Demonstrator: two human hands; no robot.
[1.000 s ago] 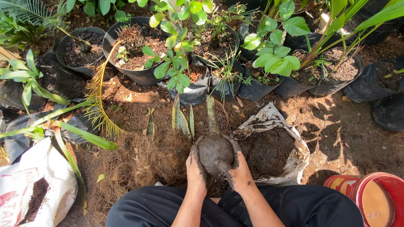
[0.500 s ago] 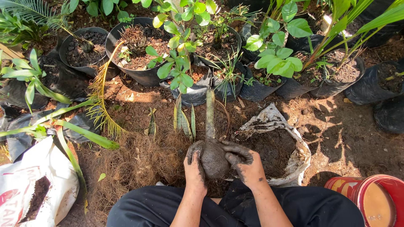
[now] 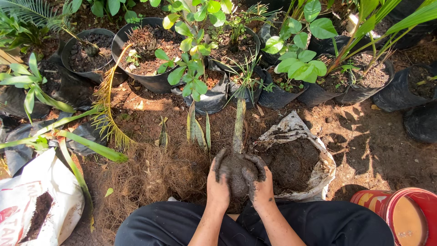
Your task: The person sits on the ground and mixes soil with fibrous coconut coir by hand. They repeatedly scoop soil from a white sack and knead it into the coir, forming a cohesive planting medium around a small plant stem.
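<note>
Your left hand (image 3: 218, 187) and right hand (image 3: 261, 187) were both clenched around the muddy root ball (image 3: 236, 172), fingers wrapped over its top, held just above your lap at 6 o'clock. The cutting's stem (image 3: 238, 125) rose from the ball toward 12 o'clock. It looked like the packing step: you were pressing wet soil firm around the roots. The next move seemed to call for steady, even squeezing without bending the stem. At 3 o'clock lay the open sack of soil (image 3: 298, 161); at 4 o'clock stood the red bucket (image 3: 400, 214).
</note>
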